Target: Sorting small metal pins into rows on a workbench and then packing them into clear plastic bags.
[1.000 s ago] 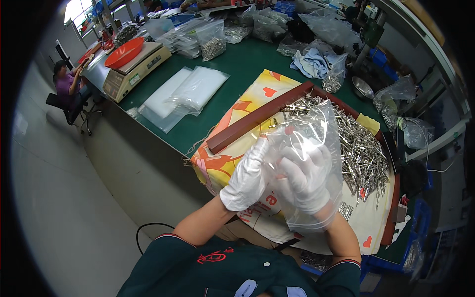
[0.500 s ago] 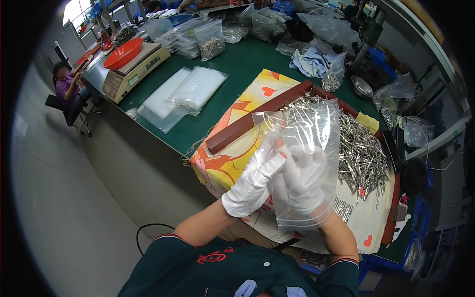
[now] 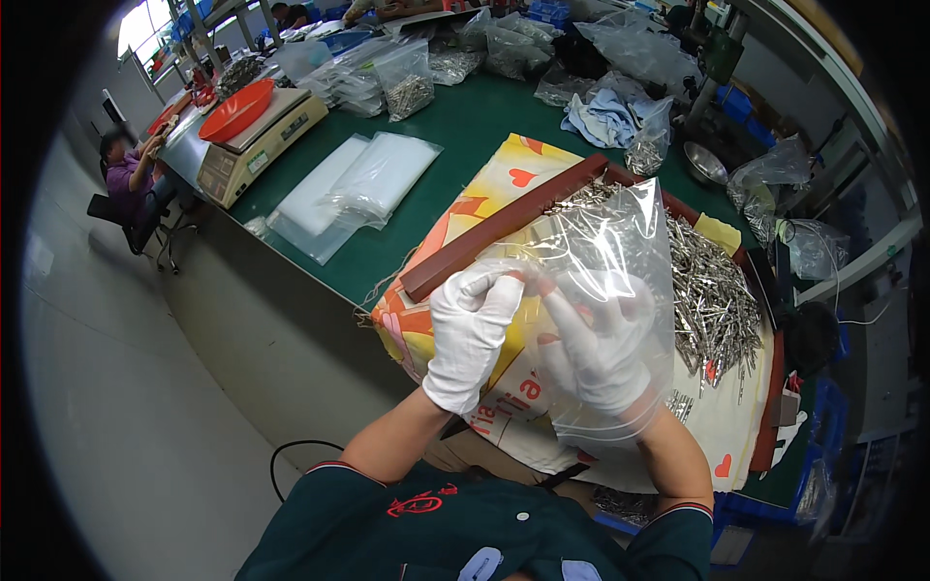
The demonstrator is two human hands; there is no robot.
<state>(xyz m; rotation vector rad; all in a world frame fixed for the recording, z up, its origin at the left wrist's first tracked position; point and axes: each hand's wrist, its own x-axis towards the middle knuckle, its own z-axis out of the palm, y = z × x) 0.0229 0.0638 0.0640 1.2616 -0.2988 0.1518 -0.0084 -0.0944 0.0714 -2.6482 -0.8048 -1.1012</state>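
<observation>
Both my hands wear white gloves. My left hand (image 3: 472,329) pinches the left edge of a clear plastic bag (image 3: 620,242). My right hand (image 3: 596,349) is pushed inside the same bag, fingers spread, seen through the film. The bag stands upright over a pile of small silver metal parts (image 3: 712,290). The parts lie on a colourful printed cloth (image 3: 455,223) in a tray with a dark red wooden rim (image 3: 504,225).
A stack of flat clear bags (image 3: 358,184) lies on the green table (image 3: 465,126). A scale with a red bowl (image 3: 247,131) stands at far left. Filled bags (image 3: 407,82), blue cloth (image 3: 605,116) and a metal bowl (image 3: 705,165) sit behind. A person (image 3: 131,169) sits at left.
The bag has been lifted higher and opened wider. My right hand has gone deeper inside it, while my left hand has shifted up to its left edge.
</observation>
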